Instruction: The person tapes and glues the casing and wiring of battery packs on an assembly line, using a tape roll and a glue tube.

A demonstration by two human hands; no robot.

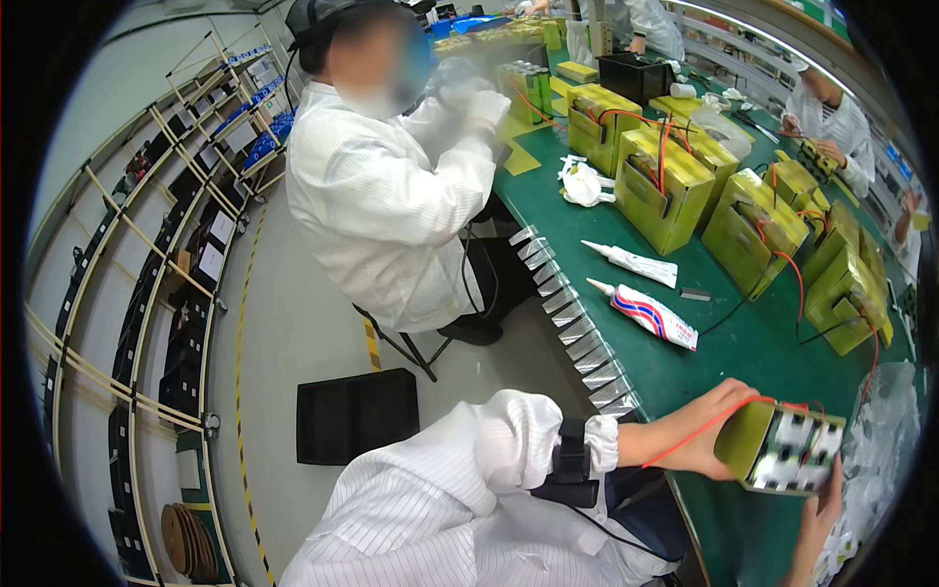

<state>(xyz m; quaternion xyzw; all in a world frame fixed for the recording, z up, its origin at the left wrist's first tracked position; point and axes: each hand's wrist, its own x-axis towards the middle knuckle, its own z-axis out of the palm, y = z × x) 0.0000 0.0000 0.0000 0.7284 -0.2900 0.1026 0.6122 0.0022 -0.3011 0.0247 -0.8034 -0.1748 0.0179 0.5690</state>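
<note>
At the near right of the green bench, a battery pack [794, 445] is held up between both of my hands. It has yellow-green wrapping on one side, white and silver cells on the face, and a red wire trailing left over my wrist. My left hand [696, 430] grips its left side, the fingers partly hidden behind it. Against its lower right edge, my right hand [820, 519] holds it with the fingers along the side. Farther up the bench lie a white, red and blue glue tube [646, 315] and a plain white tube [634, 264].
Several yellow-green wrapped packs [665, 186] with red and black wires stand across the bench. Clear plastic bags [885, 430] lie at the right edge. A co-worker in a white coat [391, 205] sits at the far left. On the floor is a black bin [357, 416].
</note>
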